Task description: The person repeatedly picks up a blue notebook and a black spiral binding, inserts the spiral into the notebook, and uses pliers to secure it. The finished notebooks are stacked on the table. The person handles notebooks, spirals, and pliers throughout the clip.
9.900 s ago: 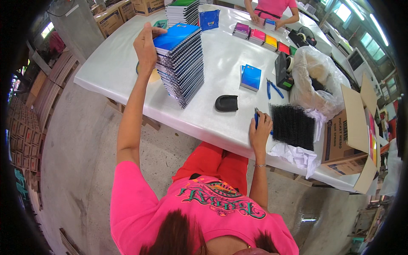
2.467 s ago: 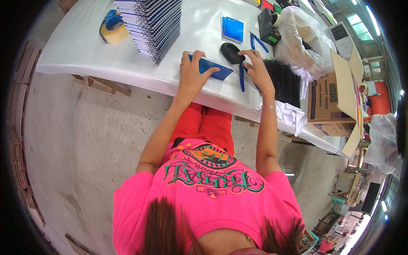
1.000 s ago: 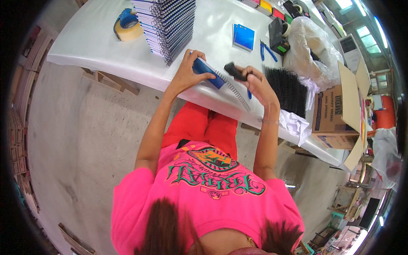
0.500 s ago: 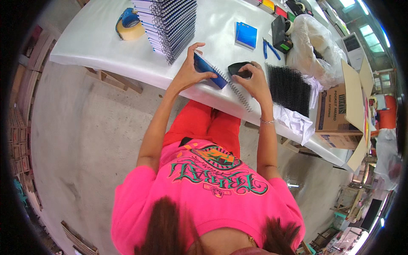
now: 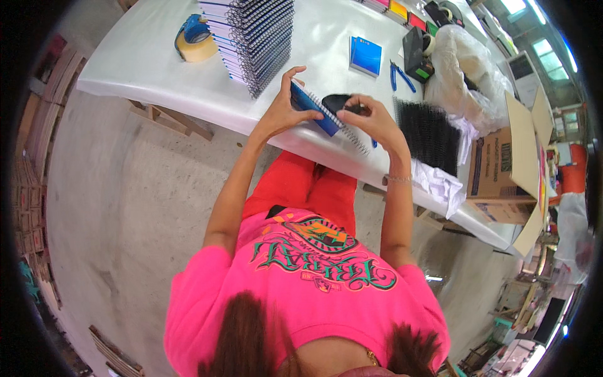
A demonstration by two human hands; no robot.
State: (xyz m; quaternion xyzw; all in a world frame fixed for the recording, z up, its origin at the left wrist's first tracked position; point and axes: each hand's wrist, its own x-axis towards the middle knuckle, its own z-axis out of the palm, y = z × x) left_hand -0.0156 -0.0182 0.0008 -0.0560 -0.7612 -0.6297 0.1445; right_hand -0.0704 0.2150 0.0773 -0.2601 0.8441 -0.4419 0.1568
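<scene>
My left hand [image 5: 284, 112] grips a small blue notebook [image 5: 303, 103] at the table's front edge, thumb on the near face and fingers around the far end. A thin spiral wire [image 5: 355, 139] runs along the notebook's upper edge, its loose tail sticking out toward the lower right. At that edge my right hand [image 5: 375, 120] is closed in a pinch, thumb against the wire. Just beyond its fingers rests a black object [image 5: 335, 102], partly hidden, whose kind I cannot make out. A stack of spiral-bound notebooks [image 5: 260, 44] rises left of my hands.
Tape rolls [image 5: 196, 47] sit at the far left. Blue-covered booklets [image 5: 365, 56] and blue-handled pliers [image 5: 402, 76] lie farther back. To the right are black spiral wires [image 5: 430, 135], crumpled white paper [image 5: 440, 185], a plastic bag [image 5: 468, 69] and an open cardboard box [image 5: 496, 166].
The wire's loose tail has become shorter beyond the notebook. My right hand's fingers have shifted left, closer to the notebook. My left hand keeps its grip.
</scene>
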